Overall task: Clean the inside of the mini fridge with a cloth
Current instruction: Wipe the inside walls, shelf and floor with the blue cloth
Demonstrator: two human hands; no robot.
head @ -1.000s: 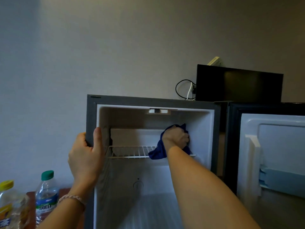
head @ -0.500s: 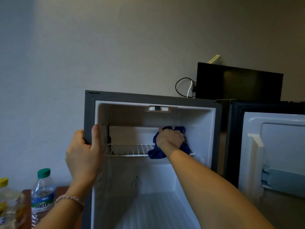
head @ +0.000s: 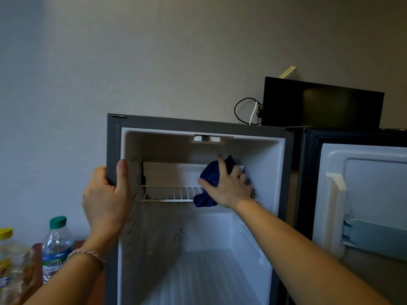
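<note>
Blue and soft, the cloth (head: 211, 176) is pressed flat against the back of the mini fridge (head: 199, 126), above the wire shelf (head: 169, 194), by the spread fingers of the right hand (head: 229, 188). It looks light and floppy, so bunching it in the palm is probably best. The fridge edge is gripped by the left hand (head: 108, 194).

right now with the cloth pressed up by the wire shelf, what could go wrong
1. The blue cloth hangs over the front edge of the wire shelf; a hard wipe could snag it and tug the shelf loose.
2. The right hand presses the cloth with fingers spread flat, not a closed grip, so the cloth might slip and drop.
3. The left hand pulls on the mini fridge frame; the bottles stand close by that forearm and might get knocked.
</note>
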